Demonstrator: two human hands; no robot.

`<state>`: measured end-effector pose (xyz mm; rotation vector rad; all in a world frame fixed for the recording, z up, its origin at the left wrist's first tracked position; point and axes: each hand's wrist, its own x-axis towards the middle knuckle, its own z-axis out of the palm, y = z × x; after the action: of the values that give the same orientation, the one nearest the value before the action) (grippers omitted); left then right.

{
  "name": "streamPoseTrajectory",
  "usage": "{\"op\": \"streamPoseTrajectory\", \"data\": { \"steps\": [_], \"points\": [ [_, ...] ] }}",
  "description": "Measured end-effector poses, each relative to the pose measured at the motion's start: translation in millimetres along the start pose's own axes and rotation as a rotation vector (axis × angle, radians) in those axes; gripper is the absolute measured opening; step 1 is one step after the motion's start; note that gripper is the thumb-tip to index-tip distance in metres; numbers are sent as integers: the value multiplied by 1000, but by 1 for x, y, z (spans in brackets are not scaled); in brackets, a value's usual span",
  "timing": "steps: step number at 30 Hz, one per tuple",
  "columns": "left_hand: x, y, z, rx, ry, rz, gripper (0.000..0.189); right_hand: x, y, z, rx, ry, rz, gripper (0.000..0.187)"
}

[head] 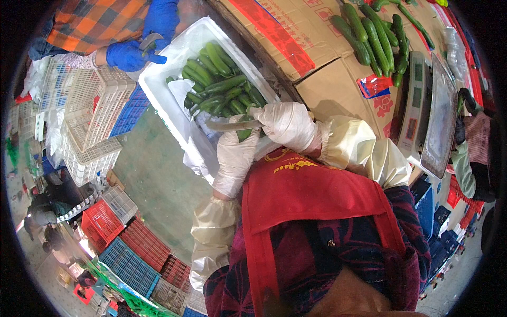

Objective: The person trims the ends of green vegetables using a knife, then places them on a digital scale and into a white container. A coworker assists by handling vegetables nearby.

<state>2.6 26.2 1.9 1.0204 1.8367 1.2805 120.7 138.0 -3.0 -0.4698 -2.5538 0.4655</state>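
My left hand [237,158], in a whitish glove, holds a small green cucumber [244,134] upright over the near end of a white foam box [178,134]. In my gloved right hand [287,123] is a knife with a curved blade [231,126]; the blade lies across the cucumber and points left. My right fingertips are by the cucumber's upper end; whether they touch it I cannot tell. Many cucumbers [216,59] lie in the box beyond my hands, beside white paper [182,93]. More cucumbers [376,35] are piled on cardboard [336,85] at the upper right.
A co-worker's blue-gloved hands [126,55] hold a curved blade at the box's far left. A weighing scale [412,111] with a metal pan [439,119] stands at right. Plastic crates [93,111] stand left, more crates [130,265] lower left. Another person's sleeve [462,168] is at far right.
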Motion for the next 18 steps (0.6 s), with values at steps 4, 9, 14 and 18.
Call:
{"op": "streamPoseTrajectory", "data": {
  "steps": [4,9,14,18],
  "points": [
    [-2,-1,-1,102,19,54,23,1,-5,-7,13,24,-1,24],
    [-7,1,-1,112,31,41,22,-1,-4,-1,-9,5,1,19],
    [-15,21,-15,277,90,86,17,-1,20,-6,-204,-287,279,19],
    [4,35,-12,-307,38,-293,21,0,24,-36,254,12,533,24]
  ]
}}
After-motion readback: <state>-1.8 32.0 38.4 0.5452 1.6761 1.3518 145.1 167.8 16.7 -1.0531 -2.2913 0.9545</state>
